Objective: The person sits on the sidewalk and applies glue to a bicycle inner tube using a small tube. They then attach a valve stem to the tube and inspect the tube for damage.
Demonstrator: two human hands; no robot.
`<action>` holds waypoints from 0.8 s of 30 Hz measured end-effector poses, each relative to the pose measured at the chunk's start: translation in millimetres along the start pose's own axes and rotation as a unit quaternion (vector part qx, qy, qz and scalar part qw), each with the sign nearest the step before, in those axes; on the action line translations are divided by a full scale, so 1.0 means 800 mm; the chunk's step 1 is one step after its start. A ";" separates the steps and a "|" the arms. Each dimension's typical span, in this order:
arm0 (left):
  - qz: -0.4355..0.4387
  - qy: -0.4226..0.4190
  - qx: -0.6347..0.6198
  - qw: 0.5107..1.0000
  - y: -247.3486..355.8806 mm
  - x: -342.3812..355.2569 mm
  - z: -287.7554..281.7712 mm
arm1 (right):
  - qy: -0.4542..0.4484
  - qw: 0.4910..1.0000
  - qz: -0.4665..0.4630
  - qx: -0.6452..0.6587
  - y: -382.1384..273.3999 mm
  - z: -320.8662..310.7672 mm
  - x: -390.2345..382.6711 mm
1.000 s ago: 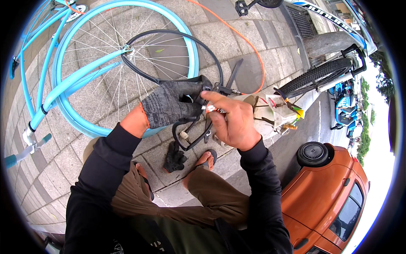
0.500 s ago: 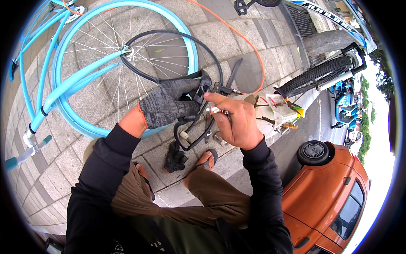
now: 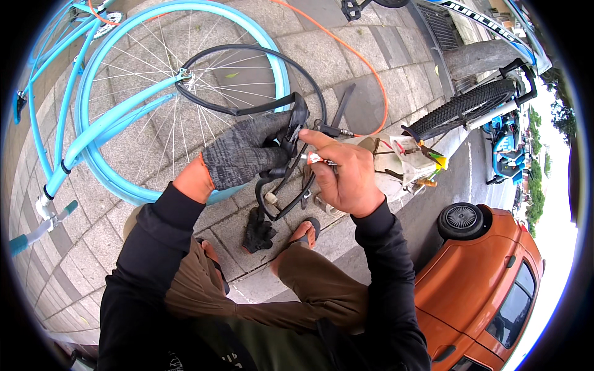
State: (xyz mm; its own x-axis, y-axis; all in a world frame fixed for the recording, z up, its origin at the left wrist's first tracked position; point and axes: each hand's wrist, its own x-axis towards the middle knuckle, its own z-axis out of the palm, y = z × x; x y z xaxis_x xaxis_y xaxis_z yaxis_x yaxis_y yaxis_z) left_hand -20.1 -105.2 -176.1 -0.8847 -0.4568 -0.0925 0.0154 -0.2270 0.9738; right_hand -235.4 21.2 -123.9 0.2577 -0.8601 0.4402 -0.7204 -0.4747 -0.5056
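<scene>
My left hand [image 3: 244, 151], in a grey knit glove with an orange cuff, grips a section of black bicycle inner tube [image 3: 299, 111]. The rest of the inner tube loops over the wheel and hangs below my hands. My bare right hand [image 3: 348, 176] pinches a small white-and-red squeeze tube [image 3: 314, 159] between thumb and curled fingers. Its index finger points out, the tip at the held rubber. Behind the hands lies a light-blue bicycle wheel [image 3: 283, 77], still in the blue fork [image 3: 114, 120] of a bicycle lying on its side.
A dark glove [image 3: 258, 230] lies on the paving by my sandalled foot. An orange air hose [image 3: 362, 52] runs to a dark fitting [image 3: 331, 130] beyond my right hand. A whitish container [image 3: 411, 164] holds tools. Another bicycle's knobby tyre [image 3: 467, 108] and an orange car [image 3: 476, 281] are at right.
My right index fingertip has shifted slightly up along the held rubber, and the small squeeze tube has tilted a little. My left hand keeps its grip.
</scene>
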 end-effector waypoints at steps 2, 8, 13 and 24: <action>-0.019 -0.014 0.013 1.000 0.002 0.000 -0.003 | -0.014 1.000 0.006 0.005 -0.003 -0.005 -0.002; -0.023 -0.022 -0.041 0.999 -0.006 -0.001 -0.004 | -0.027 0.999 0.029 -0.033 -0.009 0.003 0.014; 0.001 0.002 -0.002 1.000 -0.007 -0.001 -0.002 | -0.002 1.000 0.022 0.007 -0.007 0.010 0.007; -0.012 -0.002 -0.010 1.000 0.000 0.000 -0.004 | -0.050 0.998 0.032 0.019 -0.009 0.009 0.008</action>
State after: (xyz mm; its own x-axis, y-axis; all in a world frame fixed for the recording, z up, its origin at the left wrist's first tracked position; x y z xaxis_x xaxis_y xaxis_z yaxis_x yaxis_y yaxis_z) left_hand -18.4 -108.2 -177.0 -0.8870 -0.4474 -0.1143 0.0039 -0.2548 0.9670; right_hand -223.8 18.0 -123.0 0.2754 -0.9027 0.3306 -0.7127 -0.4225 -0.5599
